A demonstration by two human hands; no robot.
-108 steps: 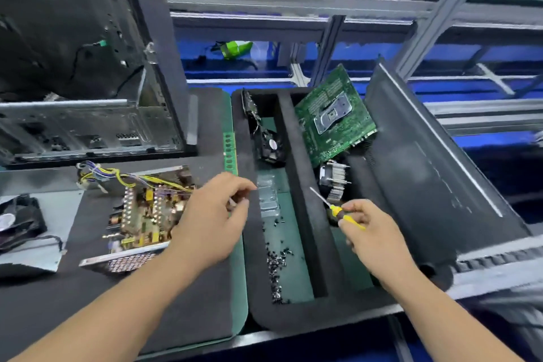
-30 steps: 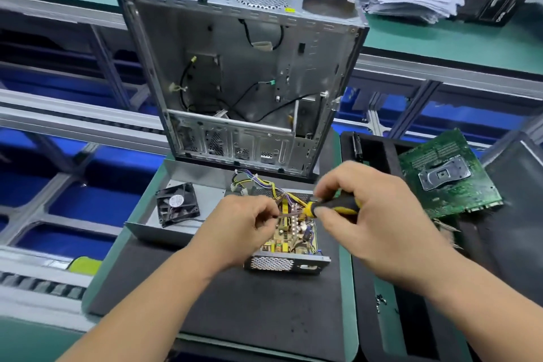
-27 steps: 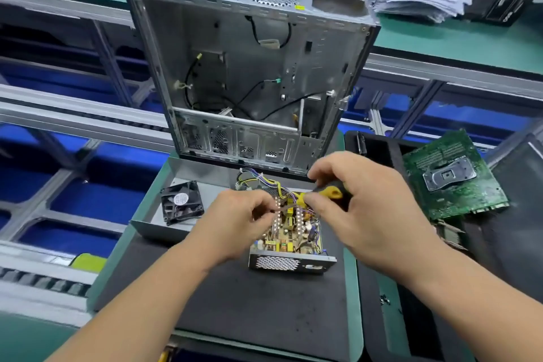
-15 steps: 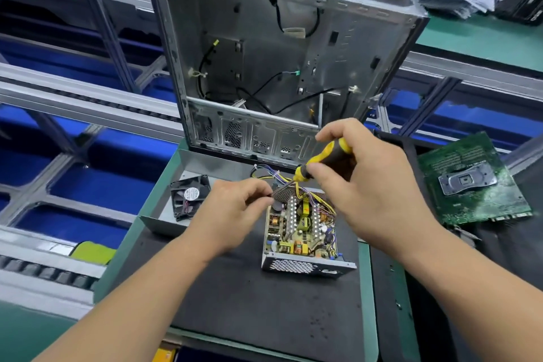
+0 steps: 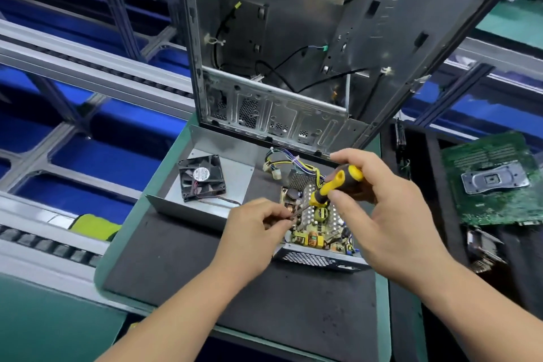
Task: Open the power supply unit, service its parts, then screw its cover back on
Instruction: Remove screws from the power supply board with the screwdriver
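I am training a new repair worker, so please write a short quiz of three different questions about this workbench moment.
1. True or false: the cover is already screwed back on the power supply unit.
2. Which of the hands grips the screwdriver? A) left hand B) right hand
3. Fill in: the black fan lies inside the detached ____.

Key: 1 false, the circuit board is exposed; 2 B; 3 cover.

Right hand [image 5: 390, 214] gripping screwdriver [image 5: 332, 185], left hand [image 5: 252, 232] pinching its tip above open power supply [image 5: 320, 232].
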